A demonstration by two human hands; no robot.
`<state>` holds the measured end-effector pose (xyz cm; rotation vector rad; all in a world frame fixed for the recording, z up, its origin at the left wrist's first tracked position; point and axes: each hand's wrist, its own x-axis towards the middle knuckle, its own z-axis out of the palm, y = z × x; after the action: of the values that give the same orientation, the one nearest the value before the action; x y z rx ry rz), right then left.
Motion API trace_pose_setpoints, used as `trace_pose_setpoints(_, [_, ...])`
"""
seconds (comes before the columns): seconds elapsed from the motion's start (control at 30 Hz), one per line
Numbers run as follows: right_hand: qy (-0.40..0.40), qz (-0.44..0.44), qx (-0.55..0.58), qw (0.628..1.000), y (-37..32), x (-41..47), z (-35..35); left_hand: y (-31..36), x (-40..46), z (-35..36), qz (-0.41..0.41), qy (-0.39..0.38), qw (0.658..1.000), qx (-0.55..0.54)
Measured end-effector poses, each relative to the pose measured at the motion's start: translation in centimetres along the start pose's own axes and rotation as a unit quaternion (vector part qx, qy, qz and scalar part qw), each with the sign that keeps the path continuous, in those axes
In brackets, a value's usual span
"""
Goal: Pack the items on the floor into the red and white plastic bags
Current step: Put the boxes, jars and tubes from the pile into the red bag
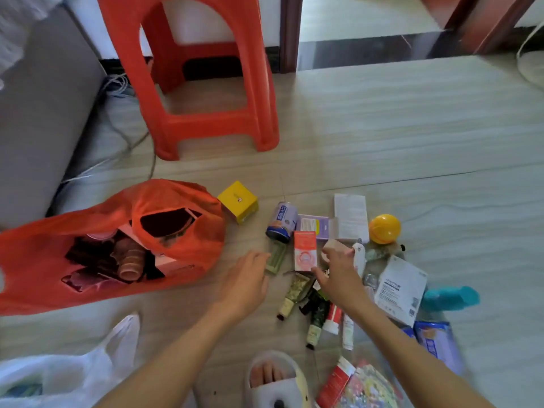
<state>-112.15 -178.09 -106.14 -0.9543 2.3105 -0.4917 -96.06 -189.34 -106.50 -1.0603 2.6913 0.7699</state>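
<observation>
The red plastic bag (164, 195) lies open on the floor at the left, holding cups and boxes. At the bottom left sits the white plastic bag (73, 369). My left hand (247, 278) stretches out flat, its fingertips by a small green bottle (276, 257). My right hand (338, 272) hovers with loosely spread fingers over the pile, its thumb near a pink box (305, 251); I see nothing gripped in it. Loose items around them include a yellow box (238, 206), a blue can (282, 220), a yellow ball (384, 229), several tubes (318, 316) and a white packet (400, 290).
A red plastic stool (200, 83) stands behind the bag. A grey sofa (38, 113) with cables (117, 86) beside it fills the left. My slippered foot (273, 375) is at the bottom centre. A teal item (450, 297) and blue pack (435, 343) lie at the right.
</observation>
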Motion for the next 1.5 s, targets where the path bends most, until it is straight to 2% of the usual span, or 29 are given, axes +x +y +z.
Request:
trace_pose_setpoints(0.13, [0.013,0.041,0.004,0.999,0.5,3.9,2.8,-1.6,3.0,3.7,-0.095,-0.067,0.993,0.009])
trace_pose_setpoints(0.4, [0.023,0.087,0.008,0.996,-0.3,7.6,7.1,-1.0,7.5,7.7,-0.152,-0.016,0.988,-0.022])
trace_pose_setpoints(0.53, [0.039,0.088,0.028,0.995,-0.1,7.6,7.3,-1.5,7.4,7.5,-0.164,-0.033,0.984,-0.053])
trace_pose_setpoints(0.73, [0.056,0.068,0.038,0.995,-1.7,5.8,5.3,-2.5,4.3,4.0,-0.198,-0.097,0.961,-0.168])
trace_pose_setpoints(0.97, [0.074,-0.014,0.071,0.995,-7.3,1.2,1.4,-1.3,-4.3,-3.0,-0.150,-0.024,0.969,-0.197])
trace_pose_setpoints(1.1, [0.093,-0.080,0.077,0.989,-11.0,-2.8,-1.1,-1.5,-8.9,-8.4,-0.101,-0.018,0.979,-0.175])
trace_pose_setpoints(1.27, [0.121,-0.244,0.092,0.958,-17.6,-8.2,-4.7,-3.7,-13.3,-16.1,-0.068,-0.014,0.991,-0.116])
trace_pose_setpoints(1.4, [0.080,-0.351,0.050,0.932,-24.1,-10.2,-5.8,-7.3,-16.4,-22.0,-0.080,0.096,0.989,-0.080])
trace_pose_setpoints(1.5, [0.050,-0.412,-0.040,0.909,-28.8,-10.2,-5.1,-10.5,-17.9,-24.9,-0.081,0.182,0.980,0.000])
